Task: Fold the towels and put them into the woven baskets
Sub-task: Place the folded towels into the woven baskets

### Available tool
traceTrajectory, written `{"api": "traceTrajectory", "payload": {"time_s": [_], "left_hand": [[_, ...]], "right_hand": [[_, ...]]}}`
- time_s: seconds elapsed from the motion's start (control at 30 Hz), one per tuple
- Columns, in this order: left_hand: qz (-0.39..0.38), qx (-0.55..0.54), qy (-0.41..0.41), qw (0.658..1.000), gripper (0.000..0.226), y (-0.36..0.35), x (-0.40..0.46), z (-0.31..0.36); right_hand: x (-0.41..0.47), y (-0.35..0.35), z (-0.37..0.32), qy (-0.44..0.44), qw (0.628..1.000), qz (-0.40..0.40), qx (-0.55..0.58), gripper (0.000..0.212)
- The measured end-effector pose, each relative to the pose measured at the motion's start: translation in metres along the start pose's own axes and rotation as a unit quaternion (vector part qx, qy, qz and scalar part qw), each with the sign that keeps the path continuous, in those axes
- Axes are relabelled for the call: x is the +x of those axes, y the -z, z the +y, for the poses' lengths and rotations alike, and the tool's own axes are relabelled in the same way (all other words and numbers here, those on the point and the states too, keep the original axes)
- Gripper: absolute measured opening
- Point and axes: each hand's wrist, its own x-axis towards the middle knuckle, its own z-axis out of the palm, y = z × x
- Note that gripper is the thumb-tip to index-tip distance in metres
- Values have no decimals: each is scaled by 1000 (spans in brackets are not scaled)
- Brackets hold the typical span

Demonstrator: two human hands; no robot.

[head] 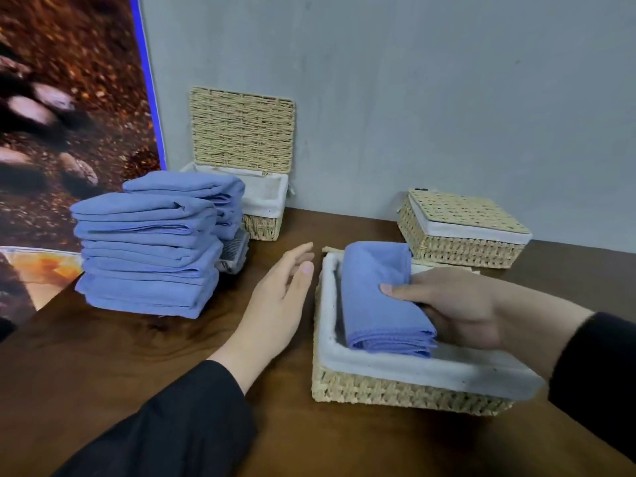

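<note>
A folded blue towel (382, 297) is held by the right hand (457, 308), whose thumb lies across its top while the fingers are curled beneath its right edge; the towel is set inside the near woven basket (395, 390), against the left part of its white fabric lining, with its far end raised above the rim. The left hand (278, 301) is kept open, fingers straight and relaxed, above the dark wooden desk (137, 366) just left of that basket, and nothing is gripped by it. Both forearms are covered by black sleeves. To the left, two stacks of folded blue towels (148, 253) are seen on the desk, one behind the other. Behind them, against the grey wall, a lined woven basket with a raised lid (241, 132) is placed. At the back right, a closed woven basket (461, 232) is set just behind the near one.
</note>
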Motion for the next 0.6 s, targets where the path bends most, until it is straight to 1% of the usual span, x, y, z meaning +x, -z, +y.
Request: {"api": "traceTrajectory", "payload": {"time_s": [0.1,0.13,0.17,0.2,0.23,0.27,0.3,0.33,0.37,0.4,0.43,0.47,0.5,0.53,0.6], "left_hand": [[-14,-5,8,1000,50,-1,2,-3],[-20,-8,10,1000,47,-2,4,-4],[-26,-12,11,1000,44,-2,6,-5],[-30,-17,12,999,42,-3,7,-6],[-34,-20,11,999,42,-3,8,-6],[-38,-21,9,999,43,-3,8,-7],[-41,-20,9,999,46,-4,9,-7],[-45,-17,8,999,49,-4,9,-7],[-49,-14,8,999,51,-5,10,-8],[-54,-11,8,998,50,-5,10,-8],[-60,-10,8,998,46,-6,10,-8],[-68,-12,6,998,45,-7,10,-9],[-77,-16,2,997,46,-7,10,-10],[-83,-19,-1,996,50,-8,10,-10],[-91,-17,-3,996,51,-8,9,-11]], "right_hand": [[15,-4,7,-36,999,-7,-35,36],[18,-7,9,-39,997,2,-66,36],[21,-10,9,-32,991,18,-130,38],[23,-11,8,-18,967,42,-249,41],[24,-11,6,8,916,78,-394,43],[22,-9,2,47,847,129,-514,45],[19,-7,-3,91,795,175,-573,46],[13,-4,-9,140,775,202,-582,46],[5,-1,-15,197,774,194,-570,46],[-3,0,-21,238,774,153,-567,51],[-8,-2,-26,256,772,96,-574,59],[-11,-3,-28,251,775,43,-578,67],[-11,-6,-29,226,781,0,-583,71],[-8,-7,-26,195,781,-30,-592,73],[1,-8,-19,134,765,-68,-627,81]]}}
